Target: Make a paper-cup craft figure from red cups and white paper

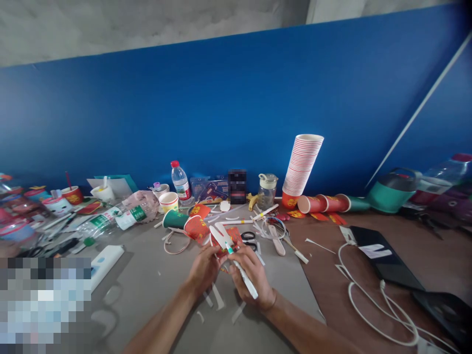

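In front of me, my left hand (202, 268) pinches a white two-pronged paper cutout (221, 237) shaped like a pair of ears, near its lower end. My right hand (254, 280) is closed round a white marker (246, 281) with a teal end, whose tip points at the cutout's base. Whether the tip touches the paper I cannot tell. Red patterned paper (233, 237) shows just behind the cutout. Black-handled scissors (249, 241) lie right of it. Beyond the left hand, a green paper cup (173, 220) and a red paper cup (195, 226) lie on their sides.
Paper scraps (218, 297) are scattered on the grey mat (280, 305). A tall stack of paper cups (302, 164) leans at the back, beside a glass jar (267, 191). A water bottle (180, 184) stands at back left. White cables (354, 290) and a black tablet (383, 260) lie right.
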### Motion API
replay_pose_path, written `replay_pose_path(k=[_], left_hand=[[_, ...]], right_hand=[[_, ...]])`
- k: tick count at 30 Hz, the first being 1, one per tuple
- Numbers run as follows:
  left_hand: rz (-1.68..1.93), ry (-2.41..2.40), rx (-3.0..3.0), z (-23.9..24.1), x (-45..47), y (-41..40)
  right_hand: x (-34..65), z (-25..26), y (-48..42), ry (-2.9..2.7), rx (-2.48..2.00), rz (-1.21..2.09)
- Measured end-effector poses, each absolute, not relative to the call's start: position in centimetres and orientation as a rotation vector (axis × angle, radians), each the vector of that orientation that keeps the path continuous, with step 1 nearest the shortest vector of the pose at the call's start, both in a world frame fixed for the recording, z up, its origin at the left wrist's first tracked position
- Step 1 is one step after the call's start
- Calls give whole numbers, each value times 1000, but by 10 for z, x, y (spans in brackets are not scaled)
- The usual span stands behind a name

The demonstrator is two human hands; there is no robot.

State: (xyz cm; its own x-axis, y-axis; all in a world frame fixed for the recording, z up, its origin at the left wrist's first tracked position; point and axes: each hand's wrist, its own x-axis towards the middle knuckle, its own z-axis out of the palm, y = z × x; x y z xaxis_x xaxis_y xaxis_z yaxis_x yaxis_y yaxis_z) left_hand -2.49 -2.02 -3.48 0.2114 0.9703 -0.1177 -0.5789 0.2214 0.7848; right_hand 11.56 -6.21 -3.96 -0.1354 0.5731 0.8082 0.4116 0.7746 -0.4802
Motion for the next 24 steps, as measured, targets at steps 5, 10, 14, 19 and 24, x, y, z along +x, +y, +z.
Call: replay_pose_path(k=[5,10,14,19,24], left_hand=[[1205,722,660,-36,-24,-19],[1196,669,624,-37,-25,-17],[1169,648,590,-39,-26,-16],[1180,660,583,-36,-26,-18],[1153,655,579,-31,-27,-20]], right_hand=[[116,-41,-61,-1754,-776,166],[115,-36,-61,-1755,-784,154],[115,-38,-61,-1743,-797,176],[116,-45,-59,-1740,-813,191],[116,-46,-58,-1735,-823,172]])
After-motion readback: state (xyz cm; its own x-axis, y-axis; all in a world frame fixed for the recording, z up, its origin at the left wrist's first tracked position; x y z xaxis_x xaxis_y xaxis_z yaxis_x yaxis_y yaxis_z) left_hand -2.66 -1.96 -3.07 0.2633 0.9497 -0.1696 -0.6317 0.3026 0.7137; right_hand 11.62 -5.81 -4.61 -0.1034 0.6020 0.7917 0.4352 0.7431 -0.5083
